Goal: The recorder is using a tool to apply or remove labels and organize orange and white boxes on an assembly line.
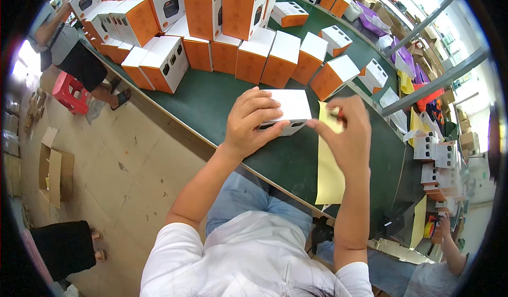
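My left hand (251,118) grips a small white carton (290,105) from its left side. Its fingers lie on top and the thumb presses along the front edge. The carton rests on the green tabletop with its white face up and dark printed pictures on the near side. At the carton's right corner, my right hand (346,130) is slightly blurred, its thumb pointing at that corner. Its other fingers curl around a small red and dark thing, mostly hidden in the palm. Under this hand lies a yellow paper sheet (329,178), running to the table's front edge.
Many orange and white cartons (256,56) stand in rows and stacks at the back of the green table (211,104). A person (79,51) stands at the far left by a red stool (71,93). Another person's hand (445,225) shows at lower right, near more cartons. An open cardboard box (55,175) sits on the floor.
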### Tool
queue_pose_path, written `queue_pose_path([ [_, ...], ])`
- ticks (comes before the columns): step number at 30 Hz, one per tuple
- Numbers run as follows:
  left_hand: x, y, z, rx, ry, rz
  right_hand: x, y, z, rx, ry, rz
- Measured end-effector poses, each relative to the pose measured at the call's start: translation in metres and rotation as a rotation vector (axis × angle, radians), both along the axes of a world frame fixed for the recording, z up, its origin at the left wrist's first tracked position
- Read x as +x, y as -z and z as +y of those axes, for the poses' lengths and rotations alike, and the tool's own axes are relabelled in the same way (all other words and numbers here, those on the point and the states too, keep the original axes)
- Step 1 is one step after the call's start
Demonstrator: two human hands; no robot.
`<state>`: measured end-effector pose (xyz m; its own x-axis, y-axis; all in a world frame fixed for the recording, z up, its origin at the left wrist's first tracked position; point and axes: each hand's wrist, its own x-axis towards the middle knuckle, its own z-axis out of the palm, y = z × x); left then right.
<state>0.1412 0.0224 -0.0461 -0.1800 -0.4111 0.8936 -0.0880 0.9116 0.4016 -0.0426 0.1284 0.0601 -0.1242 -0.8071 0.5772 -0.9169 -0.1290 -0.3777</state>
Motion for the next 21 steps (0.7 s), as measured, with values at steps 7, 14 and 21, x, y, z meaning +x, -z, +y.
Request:
queue_pose_path([
  [7,0.004,0.0,0.0,-0.012,0.018,-0.041,0.01,0.025,-0.006,-0.051,-0.272,0.14],
  [14,0.009,-0.005,0.006,-0.126,-0.049,-0.204,0.007,0.036,-0.008,0.025,-0.248,-0.006],
  [21,0.013,-0.023,0.009,-0.092,-0.187,-0.38,-0.022,0.005,0.032,0.213,-0.155,-0.336],
])
